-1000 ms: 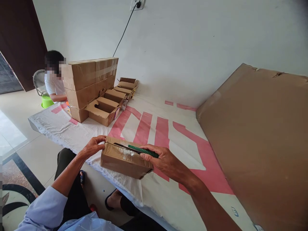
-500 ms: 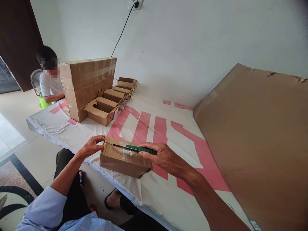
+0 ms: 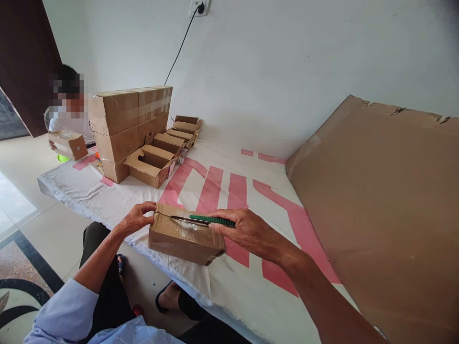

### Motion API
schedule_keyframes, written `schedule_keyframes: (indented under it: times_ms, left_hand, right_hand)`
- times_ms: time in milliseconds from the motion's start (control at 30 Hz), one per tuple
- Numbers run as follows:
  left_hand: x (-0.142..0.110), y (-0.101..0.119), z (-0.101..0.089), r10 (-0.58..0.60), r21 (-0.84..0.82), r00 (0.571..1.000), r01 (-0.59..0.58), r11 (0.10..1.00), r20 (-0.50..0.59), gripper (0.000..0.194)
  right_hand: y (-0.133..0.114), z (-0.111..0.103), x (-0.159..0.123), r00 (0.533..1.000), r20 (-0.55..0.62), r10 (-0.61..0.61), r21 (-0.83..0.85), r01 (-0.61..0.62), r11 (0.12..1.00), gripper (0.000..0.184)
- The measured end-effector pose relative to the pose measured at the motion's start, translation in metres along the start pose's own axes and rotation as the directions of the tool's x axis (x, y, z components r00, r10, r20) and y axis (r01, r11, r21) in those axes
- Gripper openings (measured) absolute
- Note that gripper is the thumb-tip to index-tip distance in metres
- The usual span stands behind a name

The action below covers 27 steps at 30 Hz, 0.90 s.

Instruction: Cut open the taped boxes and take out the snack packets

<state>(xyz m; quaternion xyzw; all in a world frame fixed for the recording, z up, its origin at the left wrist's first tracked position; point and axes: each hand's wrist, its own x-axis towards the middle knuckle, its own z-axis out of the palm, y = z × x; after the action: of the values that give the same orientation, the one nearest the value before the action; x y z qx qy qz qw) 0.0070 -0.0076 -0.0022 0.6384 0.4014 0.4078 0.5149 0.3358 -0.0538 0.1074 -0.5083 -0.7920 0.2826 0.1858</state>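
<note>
A closed cardboard box (image 3: 182, 246) with clear tape across its top lies near the table's front edge. My left hand (image 3: 136, 220) grips its left end, fingers at the upper corner. In my right hand (image 3: 245, 229) is a box cutter (image 3: 211, 220) with a ribbed green handle, held closed in the fingers. Its dark blade lies along the top seam, pointing left. How deep the tip goes into the seam I cannot tell.
Taped boxes (image 3: 118, 114) stand stacked at the back left, beside a row of open boxes (image 3: 148, 165). A person (image 3: 68, 117) behind the stack holds a taped box (image 3: 68, 143). A large cardboard sheet (image 3: 376, 191) leans at right. White cloth with red markings covers the table (image 3: 247, 301).
The box cutter has slid slightly right along the seam with my right hand. My left hand stays on the box. The person at the back now holds up a taped box.
</note>
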Motion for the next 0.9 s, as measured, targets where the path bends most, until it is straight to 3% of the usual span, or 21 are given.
schedule_keyframes:
  times_ms: [467,700,900]
  left_hand:
    - [-0.003,-0.004,0.004,0.04,-0.038,0.999,-0.039,0.998,0.025,0.022]
    - [0.0,-0.007,0.007,0.051,-0.007,0.999,-0.051,0.999,0.014,0.027]
    - [0.005,-0.012,0.012,0.038,0.048,0.999,-0.039,0.998,0.012,0.032]
  right_hand:
    - [-0.012,-0.002,-0.002,1.0,-0.02,0.013,-0.067,-0.015,0.998,0.036]
    - [-0.009,-0.005,-0.005,0.998,0.021,0.054,-0.001,-0.054,0.999,0.039]
    - [-0.001,-0.007,-0.011,0.998,-0.019,0.068,0.104,-0.065,0.992,0.04]
